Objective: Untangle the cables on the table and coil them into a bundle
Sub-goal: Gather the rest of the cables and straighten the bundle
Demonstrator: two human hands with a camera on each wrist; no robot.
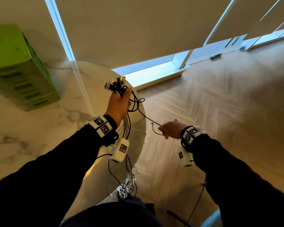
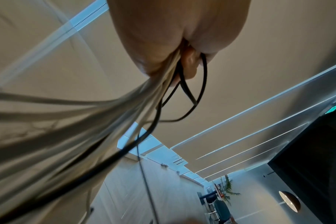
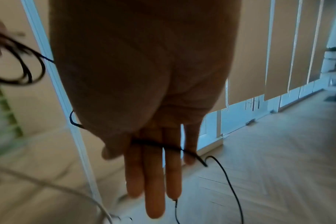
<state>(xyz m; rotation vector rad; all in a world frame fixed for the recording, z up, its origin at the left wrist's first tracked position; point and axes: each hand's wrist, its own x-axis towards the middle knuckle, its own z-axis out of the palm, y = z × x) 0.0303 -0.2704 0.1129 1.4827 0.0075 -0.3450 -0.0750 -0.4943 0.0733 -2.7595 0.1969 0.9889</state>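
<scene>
presently the left hand is raised over the far edge of the marble table, fist closed round a bundle of cables. their usb plugs fan out above the fist; white and black strands hang below it, past the wrist, to a loose tangle at the near table edge. in the left wrist view the fingers are curled about the pale and black strands.

one black cable leaves the left fist and runs right and nearer to the right hand, which is held over the wooden floor, well apart from the left. in the right wrist view the right hand's fingers are extended and close together, with the black cable lying across them near the knuckles; the thumb sits over the cable's left part. whether it is pinched cannot be told for certain. a further length droops from it toward the floor.

a green perforated box stands on the far left of the table; its contents cannot be seen.
</scene>
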